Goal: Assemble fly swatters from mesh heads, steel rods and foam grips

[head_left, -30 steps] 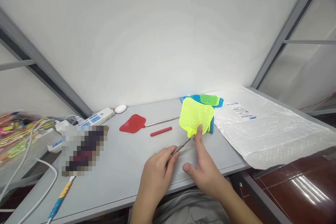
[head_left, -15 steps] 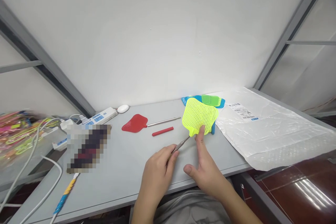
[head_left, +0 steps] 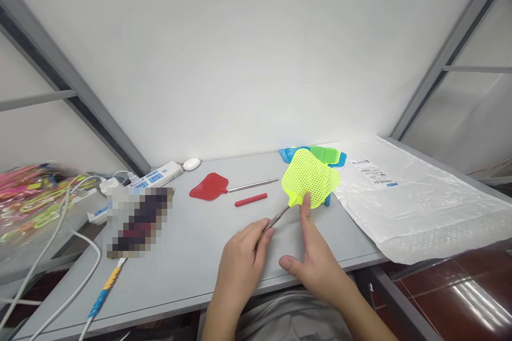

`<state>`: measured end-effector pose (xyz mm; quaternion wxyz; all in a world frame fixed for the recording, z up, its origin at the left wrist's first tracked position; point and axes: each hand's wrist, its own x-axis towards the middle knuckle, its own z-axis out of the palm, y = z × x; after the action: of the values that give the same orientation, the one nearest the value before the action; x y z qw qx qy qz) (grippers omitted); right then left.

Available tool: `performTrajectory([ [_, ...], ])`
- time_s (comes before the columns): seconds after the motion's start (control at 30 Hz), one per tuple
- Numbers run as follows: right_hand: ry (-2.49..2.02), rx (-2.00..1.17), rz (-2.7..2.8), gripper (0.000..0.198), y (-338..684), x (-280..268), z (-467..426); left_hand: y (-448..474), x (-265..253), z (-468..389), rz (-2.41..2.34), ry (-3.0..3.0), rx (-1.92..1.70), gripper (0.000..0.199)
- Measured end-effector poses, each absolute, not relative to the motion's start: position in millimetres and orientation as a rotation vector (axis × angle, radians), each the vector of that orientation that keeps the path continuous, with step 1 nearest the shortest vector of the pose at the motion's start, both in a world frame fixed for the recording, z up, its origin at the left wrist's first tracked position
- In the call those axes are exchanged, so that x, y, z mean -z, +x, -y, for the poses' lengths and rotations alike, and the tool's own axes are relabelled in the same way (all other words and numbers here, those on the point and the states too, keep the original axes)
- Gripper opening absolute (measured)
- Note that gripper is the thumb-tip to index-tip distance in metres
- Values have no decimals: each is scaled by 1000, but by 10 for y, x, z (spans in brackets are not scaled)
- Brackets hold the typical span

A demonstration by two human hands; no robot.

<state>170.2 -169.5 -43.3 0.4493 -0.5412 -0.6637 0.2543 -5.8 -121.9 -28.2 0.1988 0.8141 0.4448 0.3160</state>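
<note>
A fly swatter (head_left: 308, 177) with a bright yellow-green perforated head and a metal rod is held above the grey table (head_left: 188, 261). My left hand (head_left: 245, 256) is closed round its rod, thumb on top. My right hand (head_left: 318, 256) has its thumb and index finger apart, the index fingertip against the lower part of the swatter's head; its other fingers are hidden. Farther back lie a red swatter head (head_left: 209, 186), a silver metal rod (head_left: 253, 185) touching its neck, and a separate red handle sleeve (head_left: 250, 200).
Blue and green swatter pieces (head_left: 328, 154) lie by the wall. A white bubble mailer (head_left: 416, 208) covers the table's right end. At left are power strips (head_left: 160, 176), cables, a white mouse-like object (head_left: 191, 164), a pixelated item (head_left: 140, 224) and bagged colourful strands (head_left: 36, 202).
The camera view has shifted slightly, so the table items sit a little farther right. The yellow-green head has tilted a bit under my right index finger. My left grip is the same.
</note>
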Motion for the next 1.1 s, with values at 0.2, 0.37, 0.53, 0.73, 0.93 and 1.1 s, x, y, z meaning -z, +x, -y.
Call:
performTrajectory([
  [0.2, -1221, -526, 1595, 93, 1733, 494, 1683, -55, 271, 1217, -1285, 2251, -932, 26],
  [0.37, -1121, -398, 1557, 61, 1775, 528, 1714, -44, 260, 1232, -1273, 2305, -875, 26],
  [0.53, -1094, -481, 1475, 55, 1806, 539, 1706, -40, 268, 1228, -1269, 2328, -871, 26],
  [0.73, -1071, -619, 1434, 55, 1826, 534, 1672, -38, 257, 1228, -1251, 2324, -869, 24],
  [0.93, -969, -770, 1243, 45, 1835, 529, 1650, -36, 252, 1237, -1287, 2315, -868, 25],
  [1.1, -882, -891, 1201, 46, 1851, 512, 1630, -26, 240, 1234, -1286, 2302, -849, 25],
])
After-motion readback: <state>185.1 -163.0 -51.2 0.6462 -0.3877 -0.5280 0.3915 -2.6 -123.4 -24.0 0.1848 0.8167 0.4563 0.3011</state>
